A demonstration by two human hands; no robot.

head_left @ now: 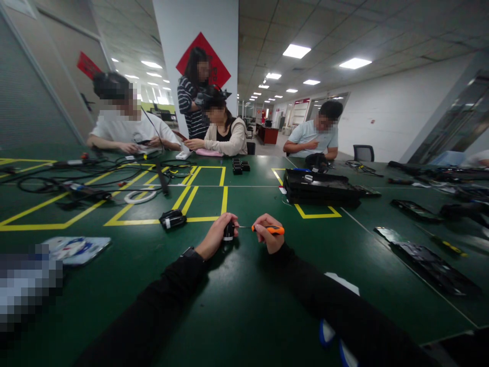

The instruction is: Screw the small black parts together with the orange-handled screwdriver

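Observation:
My left hand [217, 235] is closed around a small black device with a light band [228, 232], held just above the green table. In my right hand [268, 233] is a screwdriver with an orange and black handle [274, 230]. Its thin metal shaft points left, and the tip reaches the device beside my left fingers. Whether the tip sits in a screw is too small to tell. Similar black devices [172, 218] lie together on the table beyond my left wrist.
Stacked black trays [319, 186] stand ahead to the right. Cables [76, 178] and a white ring-shaped coil [140, 195] spread at left. Small black boxes [240, 165] sit farther back. Another screwdriver [449, 245] and a black panel [435, 265] lie at right. Several people are across the table.

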